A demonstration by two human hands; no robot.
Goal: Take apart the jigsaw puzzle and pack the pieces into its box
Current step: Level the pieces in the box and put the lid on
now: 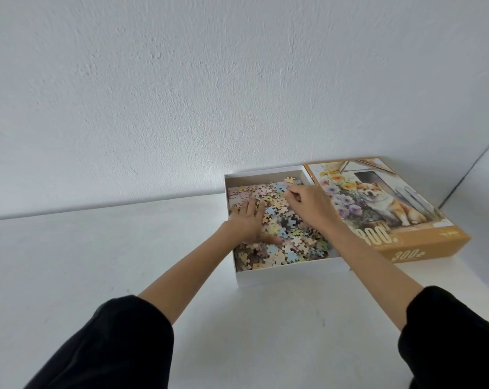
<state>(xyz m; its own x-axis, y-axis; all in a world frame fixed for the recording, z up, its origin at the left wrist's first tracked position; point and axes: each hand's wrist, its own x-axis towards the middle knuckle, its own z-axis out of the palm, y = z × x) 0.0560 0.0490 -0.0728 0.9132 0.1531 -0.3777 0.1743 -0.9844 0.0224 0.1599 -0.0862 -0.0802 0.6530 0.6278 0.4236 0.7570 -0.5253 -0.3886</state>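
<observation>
A white open box (279, 276) stands on the white table, filled with several loose pastel puzzle pieces (288, 245). My left hand (247, 220) lies flat, palm down, on the pieces in the left half of the box, fingers spread. My right hand (310, 206) hovers over the back right of the box with fingers curled and pinched together; whether a piece is between them cannot be seen. Both hands hide part of the pile.
The orange box lid (423, 245), printed with a dog and flowers, lies face up right of the box, touching it. A white wall rises just behind both. The white table (97, 262) stretches to the left and front. Black sleeves cover my upper arms.
</observation>
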